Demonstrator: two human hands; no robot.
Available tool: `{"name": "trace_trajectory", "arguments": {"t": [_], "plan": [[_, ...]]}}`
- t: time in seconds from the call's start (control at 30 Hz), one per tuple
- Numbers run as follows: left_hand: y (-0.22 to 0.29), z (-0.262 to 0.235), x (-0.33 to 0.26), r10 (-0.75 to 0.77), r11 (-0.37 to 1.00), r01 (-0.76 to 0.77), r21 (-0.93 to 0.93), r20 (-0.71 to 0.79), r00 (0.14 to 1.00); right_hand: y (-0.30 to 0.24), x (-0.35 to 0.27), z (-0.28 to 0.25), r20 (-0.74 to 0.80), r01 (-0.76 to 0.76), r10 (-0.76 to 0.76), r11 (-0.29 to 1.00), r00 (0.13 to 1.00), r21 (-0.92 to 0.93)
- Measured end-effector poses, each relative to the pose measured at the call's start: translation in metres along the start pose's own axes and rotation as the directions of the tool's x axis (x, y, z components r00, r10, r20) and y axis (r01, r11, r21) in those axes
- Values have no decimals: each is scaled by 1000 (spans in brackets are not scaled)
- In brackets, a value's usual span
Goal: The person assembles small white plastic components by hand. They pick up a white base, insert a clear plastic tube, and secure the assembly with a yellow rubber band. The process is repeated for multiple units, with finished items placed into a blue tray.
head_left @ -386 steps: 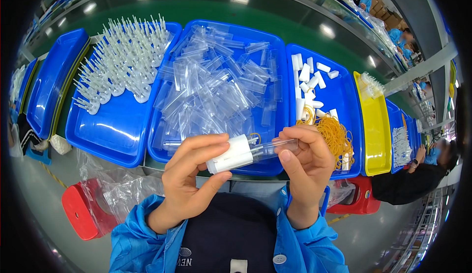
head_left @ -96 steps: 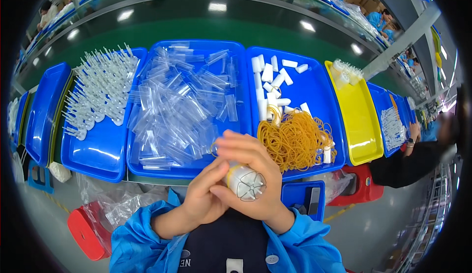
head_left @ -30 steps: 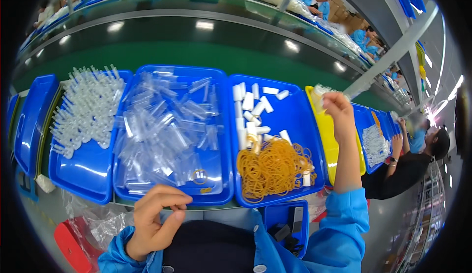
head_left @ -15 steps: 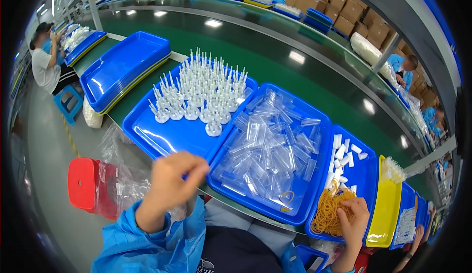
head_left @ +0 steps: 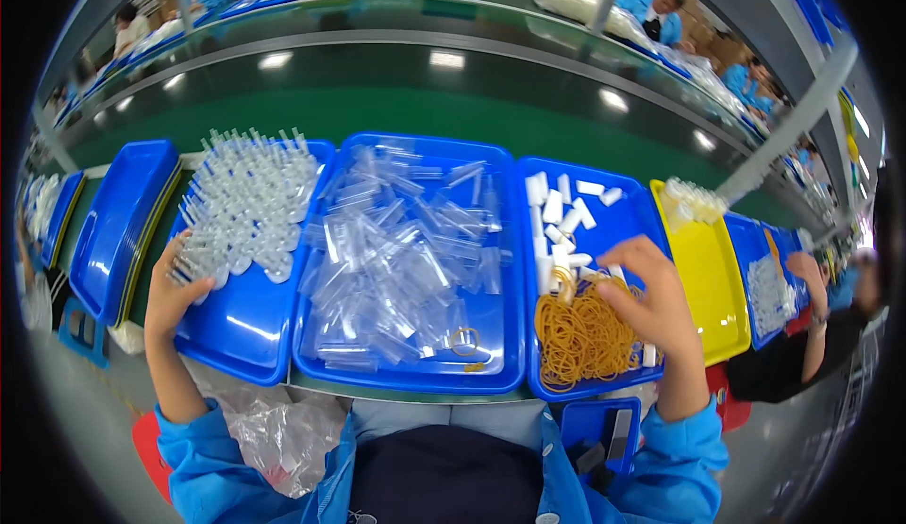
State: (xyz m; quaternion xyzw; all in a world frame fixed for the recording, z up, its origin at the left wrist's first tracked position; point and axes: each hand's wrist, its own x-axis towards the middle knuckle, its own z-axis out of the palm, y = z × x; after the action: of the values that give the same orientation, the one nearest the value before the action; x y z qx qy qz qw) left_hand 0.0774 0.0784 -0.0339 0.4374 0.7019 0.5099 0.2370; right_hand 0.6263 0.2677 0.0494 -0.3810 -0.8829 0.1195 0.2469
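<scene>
The left hand (head_left: 175, 288) rests on the clear stoppers (head_left: 247, 205), left of the middle blue tray (head_left: 500, 373), fingers curled round one. Right of that tray, the right hand (head_left: 656, 302) digs in the orange rubber bands (head_left: 580, 335), fingers bent, grip hidden. Nothing is joined yet

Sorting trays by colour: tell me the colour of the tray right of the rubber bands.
Yellow; the tray shows best in the head view, beside the rubber bands.

1 head fisheye view, looking down, close over blue trays (head_left: 406, 373) at bench edge.
</scene>
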Motion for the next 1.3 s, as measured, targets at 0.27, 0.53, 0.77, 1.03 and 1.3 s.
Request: {"name": "trace_trajectory", "arguments": {"t": [0.27, 0.53, 0.77, 1.03, 1.3], "plan": [[37, 26, -32, -47, 999, 43, 26, 190, 981, 90, 68, 29, 74, 48, -35, 982, 997, -183], [38, 34, -51, 46, 992, -60, 112, 117, 992, 76, 94, 67, 267, 3, 50, 981, 962, -194], [42, 33, -61, 41, 998, -42, 37, 21, 999, 83, 35, 24, 329, -159, 257, 941, 908, -298], [24, 3, -78, -67, 946, 67, 318, -11, 998, 99, 7, 6, 201, -206, 262, 943, 944, -262], [24, 22, -75, 81, 917, -54, 396, -52, 995, 98, -2, 5, 141, -307, 345, 922, 928, -235]]}}
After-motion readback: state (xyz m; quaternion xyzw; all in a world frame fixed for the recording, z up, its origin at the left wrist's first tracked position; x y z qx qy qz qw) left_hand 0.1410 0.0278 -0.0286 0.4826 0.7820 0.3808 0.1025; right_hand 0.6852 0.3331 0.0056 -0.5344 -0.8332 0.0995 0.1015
